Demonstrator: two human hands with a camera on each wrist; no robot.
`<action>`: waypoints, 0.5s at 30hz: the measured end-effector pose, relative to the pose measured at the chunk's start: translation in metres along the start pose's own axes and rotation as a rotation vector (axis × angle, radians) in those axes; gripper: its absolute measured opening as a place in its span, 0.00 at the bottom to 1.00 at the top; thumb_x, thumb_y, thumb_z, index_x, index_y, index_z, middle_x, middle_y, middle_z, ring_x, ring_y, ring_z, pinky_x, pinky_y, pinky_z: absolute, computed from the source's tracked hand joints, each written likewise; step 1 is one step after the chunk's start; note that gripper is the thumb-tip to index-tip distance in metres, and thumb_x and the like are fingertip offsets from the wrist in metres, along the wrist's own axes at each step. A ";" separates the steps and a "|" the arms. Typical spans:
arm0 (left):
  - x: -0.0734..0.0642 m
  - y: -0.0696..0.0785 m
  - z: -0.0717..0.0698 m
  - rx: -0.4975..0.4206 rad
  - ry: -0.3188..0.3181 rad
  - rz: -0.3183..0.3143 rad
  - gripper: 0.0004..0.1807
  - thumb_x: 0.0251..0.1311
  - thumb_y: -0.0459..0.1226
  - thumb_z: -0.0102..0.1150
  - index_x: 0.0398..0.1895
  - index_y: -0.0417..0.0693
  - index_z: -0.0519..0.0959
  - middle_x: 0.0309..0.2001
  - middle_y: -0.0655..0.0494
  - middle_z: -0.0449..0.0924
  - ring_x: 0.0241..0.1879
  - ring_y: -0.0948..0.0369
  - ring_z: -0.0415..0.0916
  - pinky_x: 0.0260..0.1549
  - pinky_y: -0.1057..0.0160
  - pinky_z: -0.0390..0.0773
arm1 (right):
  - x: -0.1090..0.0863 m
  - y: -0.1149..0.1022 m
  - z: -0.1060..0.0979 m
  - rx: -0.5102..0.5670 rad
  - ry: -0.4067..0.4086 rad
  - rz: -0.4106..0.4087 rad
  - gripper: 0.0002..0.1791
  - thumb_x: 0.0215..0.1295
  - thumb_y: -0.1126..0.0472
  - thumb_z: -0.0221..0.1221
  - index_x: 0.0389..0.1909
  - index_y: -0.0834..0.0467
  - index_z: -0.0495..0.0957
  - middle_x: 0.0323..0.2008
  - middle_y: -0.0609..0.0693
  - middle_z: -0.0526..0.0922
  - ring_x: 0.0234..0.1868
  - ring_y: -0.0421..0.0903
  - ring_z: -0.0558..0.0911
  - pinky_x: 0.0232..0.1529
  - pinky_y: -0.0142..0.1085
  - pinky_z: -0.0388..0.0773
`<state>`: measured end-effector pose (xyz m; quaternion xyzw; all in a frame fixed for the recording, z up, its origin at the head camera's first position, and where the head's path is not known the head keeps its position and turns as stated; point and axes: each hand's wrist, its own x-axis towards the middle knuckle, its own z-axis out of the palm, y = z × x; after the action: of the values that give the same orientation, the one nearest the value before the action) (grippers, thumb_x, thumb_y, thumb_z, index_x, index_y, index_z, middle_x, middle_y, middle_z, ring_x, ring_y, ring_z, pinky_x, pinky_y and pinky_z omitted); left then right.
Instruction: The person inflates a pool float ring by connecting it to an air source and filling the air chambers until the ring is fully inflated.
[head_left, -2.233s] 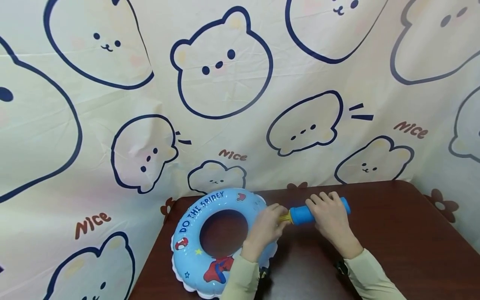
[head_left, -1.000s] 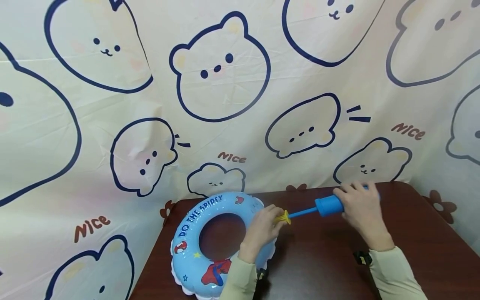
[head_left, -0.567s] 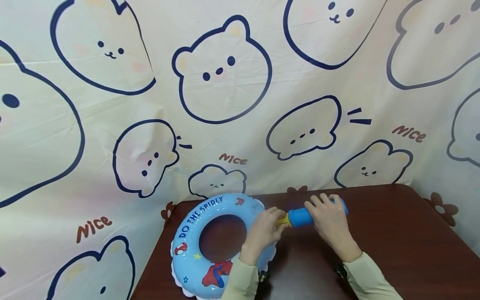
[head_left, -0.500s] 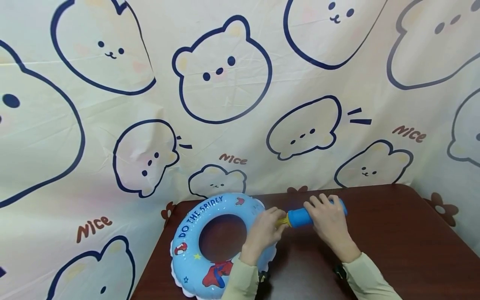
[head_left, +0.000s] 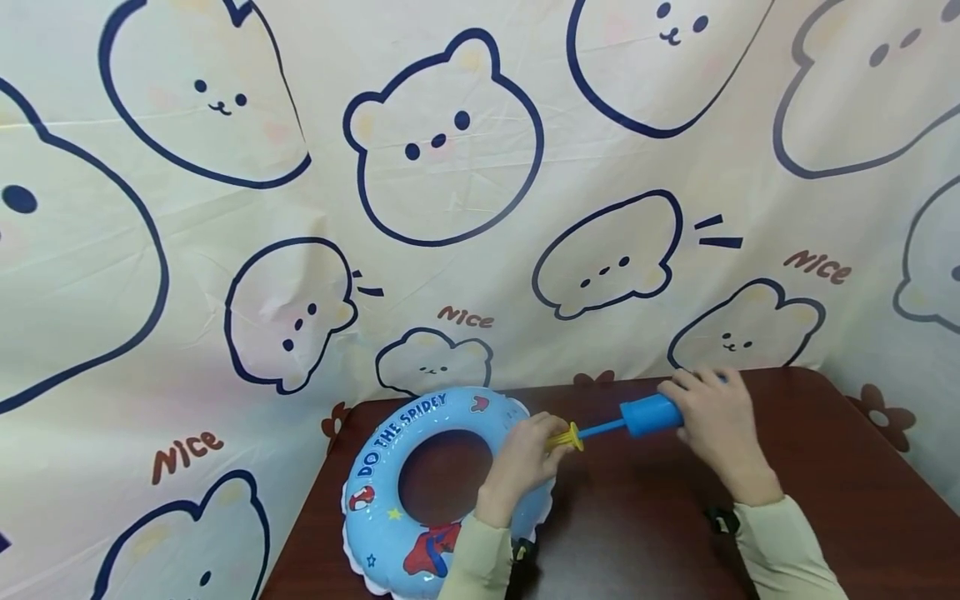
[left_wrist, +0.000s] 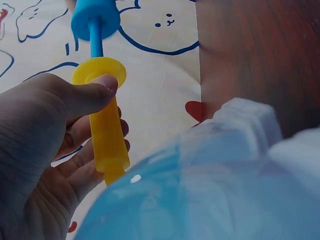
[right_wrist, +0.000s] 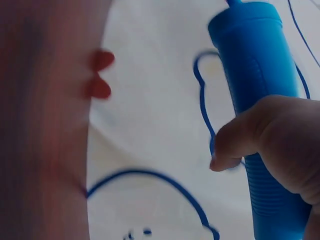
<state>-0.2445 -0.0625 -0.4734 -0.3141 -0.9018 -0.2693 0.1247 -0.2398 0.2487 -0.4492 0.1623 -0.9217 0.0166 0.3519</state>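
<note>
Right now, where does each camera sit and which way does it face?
Head: worn on the head, facing forward and down at swim ring and blue barrel; left hand, right hand, sleeves show.
Left wrist: worn there, facing the yellow part and swim ring; left hand shows.
Right wrist: worn there, facing the blue barrel; right hand shows.
Head and left wrist share: yellow part, swim ring.

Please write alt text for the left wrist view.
A person's left hand grips a flanged yellow plastic tube, joined by a thin blue rod to a blue plastic cylinder. A shiny light-blue inflatable ring fills the lower right.
</note>
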 end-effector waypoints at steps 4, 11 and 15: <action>0.000 -0.001 0.001 -0.012 -0.003 -0.008 0.15 0.68 0.41 0.73 0.54 0.48 0.86 0.50 0.55 0.88 0.45 0.62 0.85 0.50 0.69 0.85 | -0.005 0.022 -0.013 -0.012 0.002 0.034 0.38 0.25 0.62 0.90 0.47 0.54 0.88 0.47 0.60 0.90 0.54 0.65 0.82 0.60 0.66 0.72; -0.001 -0.001 0.000 -0.024 -0.009 -0.018 0.15 0.69 0.42 0.73 0.55 0.49 0.86 0.50 0.56 0.88 0.45 0.63 0.85 0.50 0.70 0.85 | -0.008 0.041 -0.029 -0.018 0.000 0.087 0.37 0.26 0.65 0.87 0.47 0.56 0.88 0.48 0.63 0.89 0.54 0.67 0.81 0.59 0.68 0.71; -0.001 0.000 0.000 -0.016 -0.011 -0.021 0.15 0.68 0.42 0.73 0.55 0.50 0.86 0.49 0.56 0.88 0.45 0.63 0.85 0.50 0.69 0.85 | -0.007 0.040 -0.028 -0.033 -0.021 0.101 0.37 0.26 0.64 0.87 0.48 0.56 0.88 0.49 0.64 0.88 0.55 0.68 0.80 0.59 0.70 0.70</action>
<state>-0.2441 -0.0626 -0.4739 -0.3070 -0.9036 -0.2760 0.1146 -0.2297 0.2923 -0.4296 0.1099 -0.9325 0.0172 0.3435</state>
